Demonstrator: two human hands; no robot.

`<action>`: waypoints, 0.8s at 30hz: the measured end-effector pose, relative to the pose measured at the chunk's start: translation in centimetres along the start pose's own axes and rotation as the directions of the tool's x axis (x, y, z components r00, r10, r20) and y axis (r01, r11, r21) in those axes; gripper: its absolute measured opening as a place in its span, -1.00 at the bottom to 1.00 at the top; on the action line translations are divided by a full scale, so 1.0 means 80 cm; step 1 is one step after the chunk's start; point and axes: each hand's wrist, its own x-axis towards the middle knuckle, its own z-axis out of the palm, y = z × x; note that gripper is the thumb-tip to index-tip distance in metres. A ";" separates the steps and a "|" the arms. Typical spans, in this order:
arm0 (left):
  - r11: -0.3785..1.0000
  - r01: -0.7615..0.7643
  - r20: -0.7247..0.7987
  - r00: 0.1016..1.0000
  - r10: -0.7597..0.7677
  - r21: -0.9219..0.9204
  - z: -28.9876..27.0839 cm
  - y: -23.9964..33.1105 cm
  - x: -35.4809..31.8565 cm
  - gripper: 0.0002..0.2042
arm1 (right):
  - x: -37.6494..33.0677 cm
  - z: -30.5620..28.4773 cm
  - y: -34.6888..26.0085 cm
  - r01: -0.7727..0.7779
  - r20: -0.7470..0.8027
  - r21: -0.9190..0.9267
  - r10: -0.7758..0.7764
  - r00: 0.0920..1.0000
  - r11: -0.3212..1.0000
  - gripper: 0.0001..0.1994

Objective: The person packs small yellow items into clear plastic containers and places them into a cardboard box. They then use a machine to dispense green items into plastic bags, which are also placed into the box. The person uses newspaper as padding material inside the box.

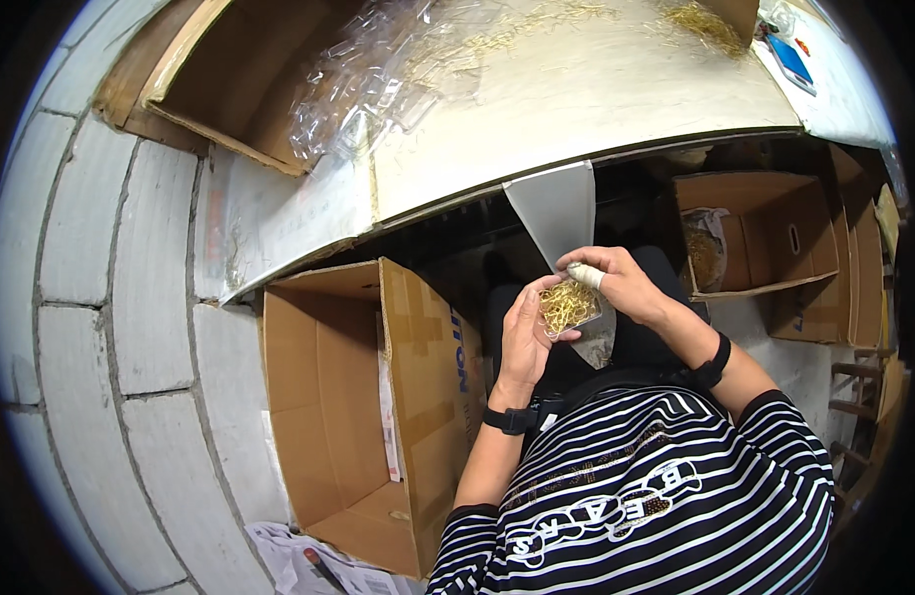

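Above my lap, a small clear plastic box is filled with tangled gold-coloured wire pieces, thin and curved like small hooks or pins. My left hand is closed round the box's left side and underside, its thumb along the near edge. At the far right edge, my right hand has its fingers pinched together, with white tape wound round one digit. It touches the box or the pieces on top; the fingertips partly hide which.
On the pale table ahead lie a heap of clear plastic boxes and loose gold pieces. A blue flat object is at the far right. Open cardboard boxes stand at my left, at my right and on the table.
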 end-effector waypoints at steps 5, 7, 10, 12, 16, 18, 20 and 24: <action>0.997 -0.075 0.150 0.986 0.070 0.034 0.004 -0.002 -0.006 -0.43 | 0.001 0.006 0.004 0.052 -0.051 0.023 -0.051 0.997 0.998 -0.76; 0.997 -0.077 0.141 0.987 0.073 0.021 0.006 -0.003 -0.009 -0.36 | 0.000 0.004 0.006 0.047 -0.036 0.077 -0.044 0.998 0.996 -0.76; 1.000 -0.007 0.100 0.995 0.005 0.021 -0.004 -0.006 -0.006 -0.37 | -0.002 0.004 0.004 0.059 -0.034 0.061 -0.057 0.998 0.996 -0.76; 0.999 -0.002 0.071 0.997 -0.002 0.053 -0.005 -0.006 -0.006 -0.37 | -0.005 0.008 0.007 0.071 -0.044 0.087 -0.067 0.997 0.994 -0.75; 0.989 -0.060 0.093 0.994 0.048 0.137 -0.004 -0.007 -0.006 -0.42 | -0.006 0.009 0.001 0.045 -0.066 0.133 -0.036 0.997 0.990 -0.74; 0.999 -0.018 0.058 0.998 0.015 0.042 -0.004 -0.005 -0.006 -0.46 | -0.005 0.005 0.001 0.053 -0.071 0.143 -0.043 0.997 0.988 -0.73; 0.999 0.007 0.058 0.998 -0.005 -0.037 -0.003 -0.004 -0.007 -0.50 | -0.005 0.006 0.008 0.066 -0.059 0.114 -0.059 0.997 0.991 -0.72; 1.000 0.002 0.080 0.997 0.000 -0.024 -0.006 -0.004 -0.010 -0.53 | -0.008 0.011 0.012 0.067 -0.028 0.180 -0.063 0.998 0.981 -0.67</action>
